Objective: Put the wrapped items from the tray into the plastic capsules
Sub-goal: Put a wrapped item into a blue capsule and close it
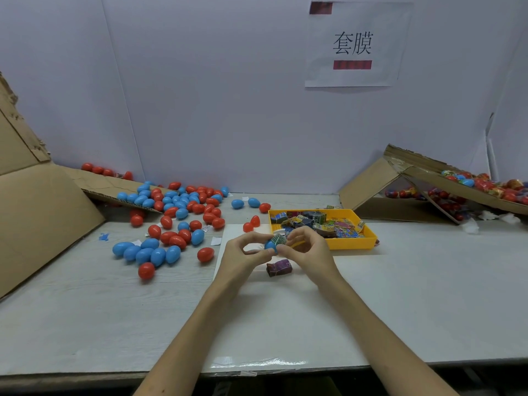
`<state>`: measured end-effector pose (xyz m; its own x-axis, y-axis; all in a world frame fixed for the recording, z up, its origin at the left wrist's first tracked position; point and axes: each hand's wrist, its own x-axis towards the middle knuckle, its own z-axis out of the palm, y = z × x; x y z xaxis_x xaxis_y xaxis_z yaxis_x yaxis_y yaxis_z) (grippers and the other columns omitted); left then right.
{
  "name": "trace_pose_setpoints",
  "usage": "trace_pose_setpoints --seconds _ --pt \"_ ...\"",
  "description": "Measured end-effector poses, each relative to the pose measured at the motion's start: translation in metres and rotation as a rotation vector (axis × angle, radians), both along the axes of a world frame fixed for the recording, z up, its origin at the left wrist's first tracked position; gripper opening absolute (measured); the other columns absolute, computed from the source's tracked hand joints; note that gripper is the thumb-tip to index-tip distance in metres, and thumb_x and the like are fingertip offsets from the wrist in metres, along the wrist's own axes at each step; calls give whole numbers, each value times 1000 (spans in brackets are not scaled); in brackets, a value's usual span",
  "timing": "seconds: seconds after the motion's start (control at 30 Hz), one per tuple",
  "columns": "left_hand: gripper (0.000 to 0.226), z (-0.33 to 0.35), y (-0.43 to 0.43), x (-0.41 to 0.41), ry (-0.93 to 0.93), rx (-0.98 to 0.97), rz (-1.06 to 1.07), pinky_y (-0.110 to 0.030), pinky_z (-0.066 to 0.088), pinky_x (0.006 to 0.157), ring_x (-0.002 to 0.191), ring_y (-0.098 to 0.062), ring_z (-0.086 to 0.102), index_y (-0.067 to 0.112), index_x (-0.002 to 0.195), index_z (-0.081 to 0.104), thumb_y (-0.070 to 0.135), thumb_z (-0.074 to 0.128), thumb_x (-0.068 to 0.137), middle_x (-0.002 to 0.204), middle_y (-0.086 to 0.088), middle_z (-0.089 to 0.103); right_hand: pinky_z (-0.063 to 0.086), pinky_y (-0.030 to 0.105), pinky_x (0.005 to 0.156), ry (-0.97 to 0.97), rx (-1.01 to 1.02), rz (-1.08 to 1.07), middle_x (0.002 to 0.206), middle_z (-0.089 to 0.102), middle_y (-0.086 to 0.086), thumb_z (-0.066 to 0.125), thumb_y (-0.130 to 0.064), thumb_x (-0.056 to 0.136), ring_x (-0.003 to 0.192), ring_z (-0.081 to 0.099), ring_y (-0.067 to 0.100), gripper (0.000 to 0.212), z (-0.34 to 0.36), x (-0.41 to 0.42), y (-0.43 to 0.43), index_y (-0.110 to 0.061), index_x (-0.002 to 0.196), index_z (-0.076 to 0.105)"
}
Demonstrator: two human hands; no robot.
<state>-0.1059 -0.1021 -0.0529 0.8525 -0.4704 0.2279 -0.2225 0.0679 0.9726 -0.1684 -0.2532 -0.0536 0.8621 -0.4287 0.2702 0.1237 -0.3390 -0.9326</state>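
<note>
Table: a pale grey worktop (400,295) bearing everything; clock directions are read from the hands, near its middle.
Cardboard: a brown flattened carton (43,210) slopes at 9 o'clock. A second brown carton (371,184) at 2 o'clock holds foil-covered eggs.
Capsule pile: loose red and blue egg-shaped plastic capsules (177,207) are scattered from 9 to 11 o'clock, well apart from the hands.
Tray: a shallow yellow plastic tray (351,245) sits just beyond the right hand at 1 o'clock, heaped with small printed packets.
Hands: they are together over the table. The left hand (243,255) curls its fingers round a blue capsule. The right hand (308,250) pinches a packet at the capsule's mouth.
Spare packet: a purple wrapped block (279,267) lies on the table at 6 o'clock, just below the hands and touched by neither.
Blue capsule: the glossy blue plastic shell (270,245) is mostly hidden by the fingers, so whether it is a half or a hinged whole cannot be told. It is best held steady with the opening facing the right hand.
Wrapped item: a small green-and-white printed packet (278,239) sits against the capsule's upper right, apparently partly in. It looks crinkly and squarish, a snug fit. Judged from this, lead with one corner, fold stray wrapper edges inward, and seat it fully below the rim so the shell can close cleanly.
</note>
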Motion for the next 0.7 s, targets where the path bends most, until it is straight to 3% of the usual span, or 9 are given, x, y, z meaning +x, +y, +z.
trace_pose_setpoints --seconds 0.1,0.23,0.37,0.47,0.57,0.7 --pt "22 0 2 2 62 -52 -12 -23 58 73 89 -21 74 20 100 73 8 77 82 104 -2 73 60 39 74 -75 -32 -22 87 70 3 83 -25 76 84 69 21 29 -2 -1 4 -17 92 60" --pt "20 0 3 4 120 -55 -6 -24 57 75 92 -20 73 23 99 73 12 77 83 104 -3 74 60 33 71 -168 -10 -54 79 71 -7 85 -21 75 79 71 11 31 -3 -2 8 -20 89 58" --pt "19 -1 3 7 215 -79 0 -27 56 81 98 -20 71 19 102 72 14 76 84 103 -4 76 61 34 74 -202 -96 -60 89 72 -3 83 -21 77 82 71 11 23 -4 -2 11 -18 91 65" --pt "19 -1 5 8 309 -146 -48 -23 57 77 97 -20 73 14 102 72 14 75 83 100 -3 77 60 26 71 -231 -194 -58 95 71 -8 83 -24 77 83 69 5 27 -6 -3 15 -20 98 67" --pt "37 -2 5 7 404 -189 -100 -24 58 75 97 -22 73 4 110 68 18 79 77 103 -10 76 55 16 71 -306 -313 -73 98 69 -13 85 -21 75 83 68 3 34 -8 -4 16 -22 103 67" --pt "52 -2 4 6 499 -242 -145 -24 59 71 96 -23 74 2 115 65 21 80 69 104 -13 75 53 12 77 -379 -458 -122 103 71 -2 83 -11 76 85 66 4 36 -11 -1 15 -11 109 70"
